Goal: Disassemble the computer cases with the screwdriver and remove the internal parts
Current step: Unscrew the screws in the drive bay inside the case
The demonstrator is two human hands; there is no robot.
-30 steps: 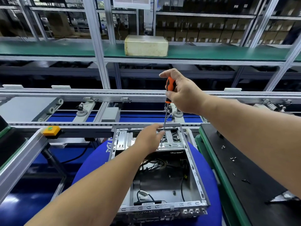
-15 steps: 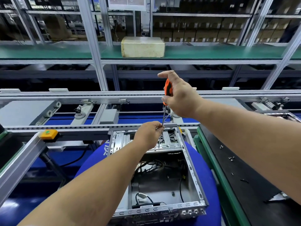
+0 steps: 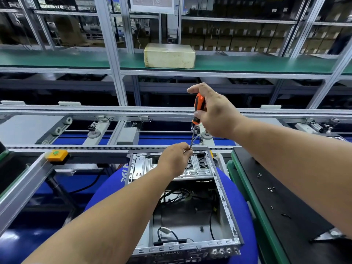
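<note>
While the computer case (image 3: 226,197) sits open at lower centre, little has shifted since a second ago: right hand (image 3: 215,113) still grips the screwdriver (image 3: 199,107), left hand (image 3: 174,159) pinches its shaft. We judge a bracket screw is being worked.

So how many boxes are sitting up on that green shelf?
1. A single pale box sits on the green shelf, above the hands. Others may be hidden beyond the frame.

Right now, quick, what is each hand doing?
Left hand: pinching the thin metal shaft of the screwdriver, above the computer case.
Right hand: wrapped around the screwdriver's orange handle.
</note>
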